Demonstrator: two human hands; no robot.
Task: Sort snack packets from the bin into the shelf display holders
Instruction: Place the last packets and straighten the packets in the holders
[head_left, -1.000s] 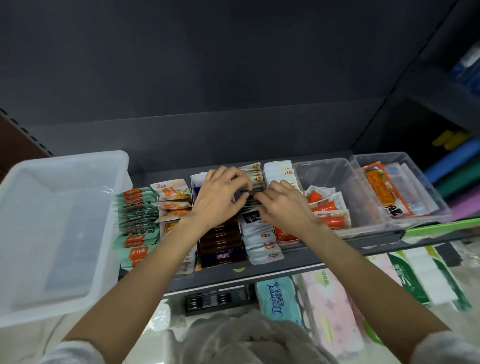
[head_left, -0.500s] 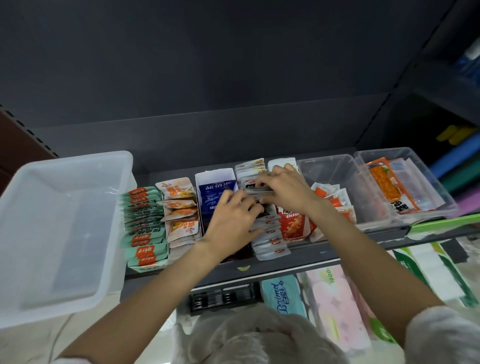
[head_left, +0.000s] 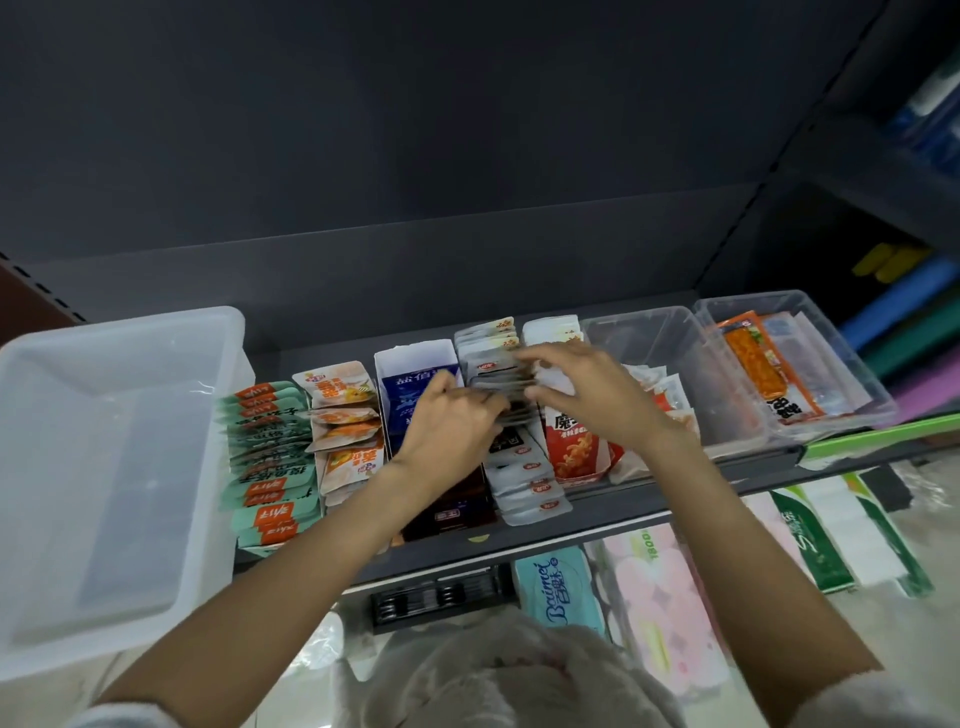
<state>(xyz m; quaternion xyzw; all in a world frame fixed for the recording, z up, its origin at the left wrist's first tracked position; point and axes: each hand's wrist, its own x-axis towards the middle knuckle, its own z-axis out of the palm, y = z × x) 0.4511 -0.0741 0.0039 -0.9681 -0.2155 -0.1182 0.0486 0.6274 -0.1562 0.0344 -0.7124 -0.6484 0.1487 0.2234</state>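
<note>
Both hands have shifted rightward, left hand (head_left: 447, 421) and right hand (head_left: 587, 389) pinching grey packets (head_left: 501, 376); dark shelf (head_left: 571, 525) beneath.

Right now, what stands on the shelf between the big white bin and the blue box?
In the head view, two rows: green packets beside the white bin, then orange-and-white packets next to the blue box.

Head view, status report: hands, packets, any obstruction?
Left hand and right hand both gripping grey packet stack, over the middle holder row. White bin looks empty. Nothing obstructing.
</note>
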